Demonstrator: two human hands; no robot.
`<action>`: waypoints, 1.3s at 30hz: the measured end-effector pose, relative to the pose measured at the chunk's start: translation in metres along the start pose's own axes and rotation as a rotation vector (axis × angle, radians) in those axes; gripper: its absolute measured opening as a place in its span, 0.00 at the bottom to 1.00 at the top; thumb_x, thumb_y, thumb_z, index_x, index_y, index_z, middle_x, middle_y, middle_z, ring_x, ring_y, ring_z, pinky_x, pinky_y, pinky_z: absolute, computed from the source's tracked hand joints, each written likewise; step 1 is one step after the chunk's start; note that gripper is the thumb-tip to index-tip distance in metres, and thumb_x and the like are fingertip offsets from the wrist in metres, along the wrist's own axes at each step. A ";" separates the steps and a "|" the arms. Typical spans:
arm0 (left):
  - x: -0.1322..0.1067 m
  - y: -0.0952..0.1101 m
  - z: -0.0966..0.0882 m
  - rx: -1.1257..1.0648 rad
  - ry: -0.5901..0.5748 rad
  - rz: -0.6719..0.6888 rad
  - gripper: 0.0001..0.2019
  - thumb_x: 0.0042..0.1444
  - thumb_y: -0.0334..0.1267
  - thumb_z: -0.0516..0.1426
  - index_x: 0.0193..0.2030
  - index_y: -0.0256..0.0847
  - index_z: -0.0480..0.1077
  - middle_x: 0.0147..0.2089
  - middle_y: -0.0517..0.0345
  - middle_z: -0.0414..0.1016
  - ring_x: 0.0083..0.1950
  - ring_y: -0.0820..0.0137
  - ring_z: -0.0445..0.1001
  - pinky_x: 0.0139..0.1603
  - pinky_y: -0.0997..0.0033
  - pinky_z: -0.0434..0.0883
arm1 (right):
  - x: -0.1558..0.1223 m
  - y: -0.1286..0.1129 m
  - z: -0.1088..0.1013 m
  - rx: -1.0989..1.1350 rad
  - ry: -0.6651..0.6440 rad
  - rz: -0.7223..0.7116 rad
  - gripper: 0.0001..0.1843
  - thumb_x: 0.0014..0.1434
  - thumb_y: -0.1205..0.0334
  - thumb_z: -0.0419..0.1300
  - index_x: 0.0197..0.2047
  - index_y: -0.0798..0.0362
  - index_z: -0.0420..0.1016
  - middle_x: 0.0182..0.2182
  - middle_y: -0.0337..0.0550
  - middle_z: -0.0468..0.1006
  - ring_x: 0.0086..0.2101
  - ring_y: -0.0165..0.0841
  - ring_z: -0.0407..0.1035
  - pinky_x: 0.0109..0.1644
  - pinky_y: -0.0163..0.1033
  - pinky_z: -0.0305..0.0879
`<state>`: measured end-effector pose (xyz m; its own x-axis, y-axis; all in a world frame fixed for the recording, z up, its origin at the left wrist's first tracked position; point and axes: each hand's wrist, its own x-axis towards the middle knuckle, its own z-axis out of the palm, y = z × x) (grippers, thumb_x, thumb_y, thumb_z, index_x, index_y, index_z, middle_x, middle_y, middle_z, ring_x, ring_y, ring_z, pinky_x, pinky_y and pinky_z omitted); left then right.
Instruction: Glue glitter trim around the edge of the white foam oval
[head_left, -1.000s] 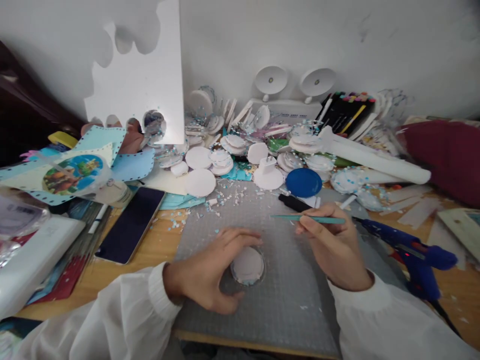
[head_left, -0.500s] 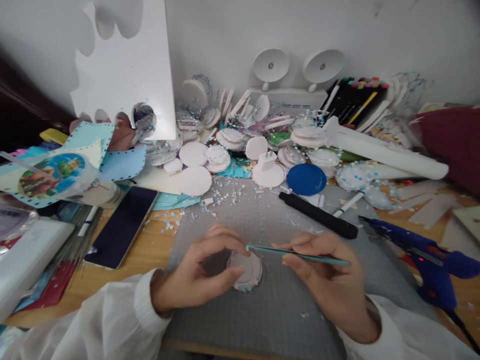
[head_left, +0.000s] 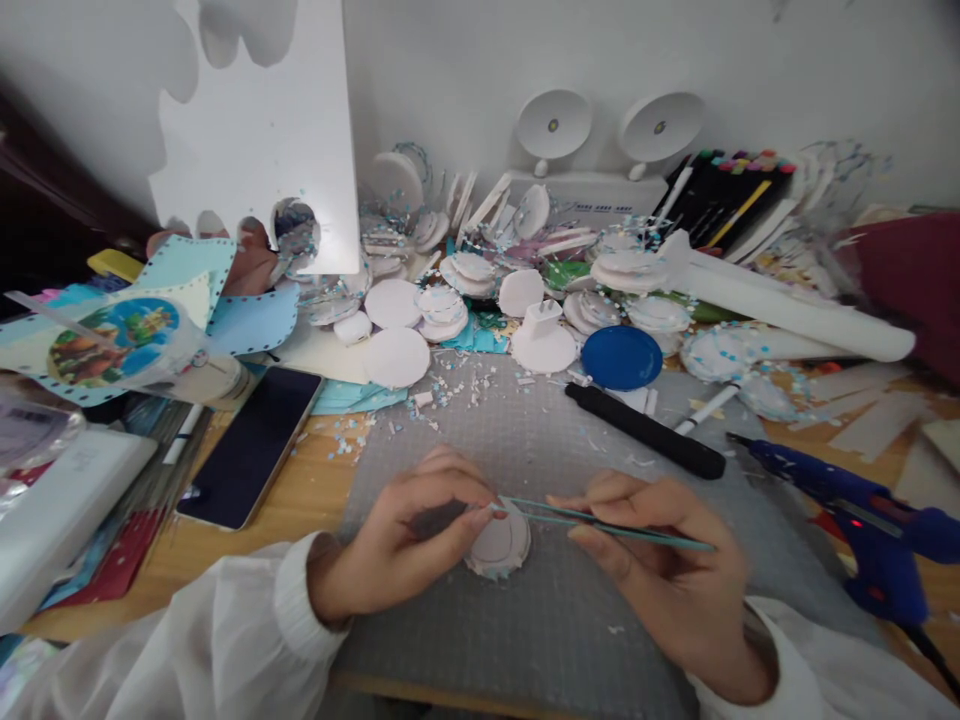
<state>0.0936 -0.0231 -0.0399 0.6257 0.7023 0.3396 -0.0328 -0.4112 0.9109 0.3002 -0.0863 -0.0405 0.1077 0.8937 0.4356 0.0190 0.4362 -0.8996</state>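
Note:
My right hand (head_left: 660, 560) grips a pair of teal tweezers (head_left: 679, 538) between thumb and fingers. Their two arms now show slightly apart, with the tips pointing left at my left fingertips. My left hand (head_left: 420, 530) is pinched, thumb against index finger, on something small and whitish whose kind I cannot make out. Just below and behind those fingertips, a white round disc (head_left: 501, 545) with a drawn outline and bluish bits along its edge lies on the grey cutting mat (head_left: 555, 630). The left fingers partly cover the disc.
A blue glue gun (head_left: 847, 510) with a red light lies at right, near a black pen-shaped tool (head_left: 649, 432) and a blue lid (head_left: 622, 357). A phone (head_left: 251, 447) lies at left beside a lidded cup (head_left: 120, 345). White discs and bead strands crowd the back.
My left thumb and index finger have closed into a pinch. The tweezers' arms have spread apart near the left fingertips. The whole view has shifted slightly.

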 end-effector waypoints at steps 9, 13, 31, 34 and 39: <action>0.002 0.000 -0.001 0.069 -0.029 0.028 0.07 0.58 0.24 0.55 0.41 0.32 0.74 0.35 0.49 0.76 0.40 0.67 0.72 0.44 0.65 0.68 | 0.001 -0.002 0.003 0.064 0.033 0.114 0.11 0.53 0.74 0.65 0.34 0.48 0.73 0.28 0.36 0.77 0.34 0.34 0.78 0.38 0.38 0.79; 0.002 -0.001 -0.001 0.104 -0.044 0.030 0.07 0.58 0.25 0.55 0.41 0.33 0.74 0.36 0.48 0.77 0.40 0.67 0.72 0.44 0.66 0.68 | 0.002 -0.004 0.004 0.057 0.022 0.128 0.10 0.53 0.73 0.65 0.33 0.49 0.73 0.28 0.36 0.77 0.33 0.33 0.78 0.37 0.37 0.79; 0.002 0.000 -0.002 0.140 -0.006 0.080 0.07 0.57 0.25 0.56 0.39 0.37 0.73 0.33 0.52 0.77 0.37 0.68 0.72 0.43 0.65 0.68 | 0.001 0.012 -0.003 0.197 0.026 0.294 0.06 0.56 0.67 0.65 0.33 0.51 0.71 0.28 0.36 0.76 0.24 0.25 0.71 0.27 0.30 0.71; 0.001 -0.001 -0.002 0.126 -0.006 0.071 0.07 0.57 0.25 0.56 0.40 0.37 0.73 0.35 0.52 0.77 0.39 0.67 0.72 0.43 0.66 0.68 | 0.005 0.012 -0.004 0.201 0.050 0.278 0.05 0.56 0.65 0.65 0.33 0.50 0.71 0.27 0.35 0.74 0.23 0.25 0.69 0.27 0.31 0.71; 0.002 0.002 -0.004 0.113 0.024 0.043 0.06 0.60 0.28 0.56 0.39 0.37 0.75 0.34 0.52 0.75 0.38 0.68 0.70 0.42 0.68 0.67 | 0.010 0.002 -0.005 -0.076 0.099 -0.001 0.11 0.54 0.76 0.62 0.34 0.49 0.73 0.29 0.36 0.75 0.32 0.30 0.75 0.36 0.36 0.74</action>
<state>0.0918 -0.0207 -0.0366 0.6070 0.6956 0.3844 0.0299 -0.5033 0.8636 0.3059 -0.0773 -0.0382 0.2054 0.8768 0.4347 0.0937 0.4245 -0.9006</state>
